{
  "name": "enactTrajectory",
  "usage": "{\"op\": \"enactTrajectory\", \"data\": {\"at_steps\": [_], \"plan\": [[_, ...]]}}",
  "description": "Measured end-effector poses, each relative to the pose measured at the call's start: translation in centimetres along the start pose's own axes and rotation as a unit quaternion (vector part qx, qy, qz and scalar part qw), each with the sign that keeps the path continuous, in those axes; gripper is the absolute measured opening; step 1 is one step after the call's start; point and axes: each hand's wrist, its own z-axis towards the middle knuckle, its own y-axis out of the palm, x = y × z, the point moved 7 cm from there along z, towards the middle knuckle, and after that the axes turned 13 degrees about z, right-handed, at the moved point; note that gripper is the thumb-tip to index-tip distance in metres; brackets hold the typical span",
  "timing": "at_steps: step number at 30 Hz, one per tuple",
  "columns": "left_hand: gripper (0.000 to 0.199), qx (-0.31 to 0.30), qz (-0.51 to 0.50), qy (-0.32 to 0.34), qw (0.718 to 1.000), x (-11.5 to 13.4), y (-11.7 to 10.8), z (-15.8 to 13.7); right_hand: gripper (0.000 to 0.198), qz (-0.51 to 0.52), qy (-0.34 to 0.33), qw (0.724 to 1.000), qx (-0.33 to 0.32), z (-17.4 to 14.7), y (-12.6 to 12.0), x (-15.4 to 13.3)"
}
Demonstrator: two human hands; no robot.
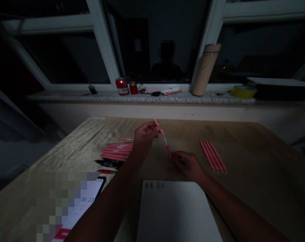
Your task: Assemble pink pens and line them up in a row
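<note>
Spanning the space between two bare hands, a slender pink-and-red plastic pen [161, 129] is held in the air above a tan, wood-toned table [243, 141]. Its long axis slants from the upper left, away from the person, down to the lower right, toward the person. The left hand [146, 132] pinches the pink barrel at the far end, thumb against it, the tip poking out beyond the fingers. The right hand [186, 163], lower and nearer the person, has its fingers drawn narrow at the near end of the red section; how firmly they grip cannot be told. Between pink and red, a thin pale shaft lies bare, in line with both parts.

Left of the pen, partly hidden by the left forearm, lies a pile of pink pens [117, 151], with black pens [108, 163] beside it on the near side. To the right, nearer the right hand, four slim pink pens [213, 156] lie side by side, slanting much as the held pen does. Below the hands sits an open, lined white notebook [177, 211].
</note>
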Motion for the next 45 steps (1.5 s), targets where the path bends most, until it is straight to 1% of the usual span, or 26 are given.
{"op": "enactTrajectory", "data": {"at_steps": [3,9,13,20,26,34,41,45], "plan": [[0.025,-0.016,0.008,-0.006,1.000,-0.4,0.1,0.2,0.019,-0.001,0.003,1.000,0.004,0.0,0.0,0.0],[0.027,-0.020,0.023,-0.034,0.999,-1.0,0.5,0.2,0.019,0.005,-0.001,1.000,0.015,0.0,-0.2,0.0],[0.026,-0.034,0.033,-0.028,0.998,-0.8,0.8,0.1,0.018,-0.001,-0.008,1.000,0.014,0.0,-0.2,0.0],[0.025,-0.006,0.026,-0.007,1.000,-0.2,0.3,0.1,0.018,0.004,-0.006,1.000,0.017,0.0,-0.2,-0.1],[0.026,-0.008,0.034,-0.008,0.999,-0.5,0.2,0.2,0.017,-0.003,-0.015,1.000,0.024,0.0,-0.3,-0.2],[0.025,-0.053,0.064,-0.011,0.996,-0.2,1.1,-0.3,0.017,0.003,-0.020,0.999,0.034,0.0,-0.4,0.0],[0.024,-0.085,0.062,-0.007,0.994,-1.5,2.3,-0.7,0.017,0.000,-0.026,0.998,0.059,0.0,-0.9,-0.4],[0.023,-0.094,0.069,0.002,0.993,-1.9,2.4,-0.7,0.015,0.004,-0.032,0.997,0.068,0.0,-1.1,-0.8]]}}
